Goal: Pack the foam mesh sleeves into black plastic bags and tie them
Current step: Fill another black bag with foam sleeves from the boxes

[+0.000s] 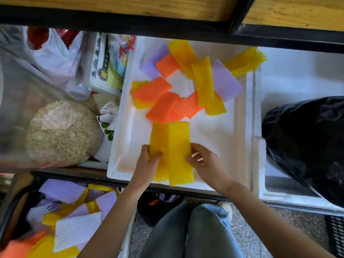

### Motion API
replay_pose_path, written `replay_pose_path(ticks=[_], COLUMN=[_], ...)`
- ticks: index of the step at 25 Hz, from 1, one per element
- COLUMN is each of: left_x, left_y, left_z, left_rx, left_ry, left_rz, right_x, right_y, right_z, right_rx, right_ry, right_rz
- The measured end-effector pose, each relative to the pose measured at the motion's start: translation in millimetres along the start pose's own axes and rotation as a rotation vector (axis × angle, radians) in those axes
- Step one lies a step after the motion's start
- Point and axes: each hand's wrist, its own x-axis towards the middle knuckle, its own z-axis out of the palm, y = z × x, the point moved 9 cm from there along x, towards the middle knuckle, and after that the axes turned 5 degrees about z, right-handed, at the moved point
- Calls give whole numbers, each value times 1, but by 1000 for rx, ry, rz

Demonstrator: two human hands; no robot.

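Two flat yellow foam mesh sleeves [175,146] lie side by side at the near edge of a white foam tray [219,142]. My left hand [149,161] grips the left sleeve at its left edge. My right hand [204,161] pinches the right sleeve at its right edge. Further back on the tray lie several loose sleeves: orange ones [167,105], yellow ones [202,81] and purple ones [225,81]. A black plastic bag [305,142] sits at the right on a second white foam box.
A bin [16,205] at the lower left holds several purple, yellow, white and orange sleeves. At the left are a clear bag of beige material [61,135], white plastic bags and printed boxes. A wooden shelf with a black frame [167,23] runs overhead. My legs show below.
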Motion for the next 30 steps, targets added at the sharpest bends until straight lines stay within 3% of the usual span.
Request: replay_pose_path(ticks=[4,8,11,17,20,27,30], left_x=[-8,-12,-16,-22,-20,-8,1], left_y=[-7,-2,-7,-17,-20,-14,-12], left_z=[6,-23,-49,-82,-88,-84,-61], left_rx=[-270,-209,-89,-96,-107,17,-131], left_ry=[-17,102,157,254,284,419,358], left_rz=[-115,-22,-5,-5,-19,-58,-142], right_x=[14,25,71,147,147,102,73], right_y=[-24,-45,-52,-29,-31,-43,-43], right_z=[24,43,19,20,23,23,21], right_rx=[-114,-183,-189,-256,-274,151,189], right_ry=[28,-125,47,219,314,210,17], right_rz=[-41,-167,-159,164,186,7,-45])
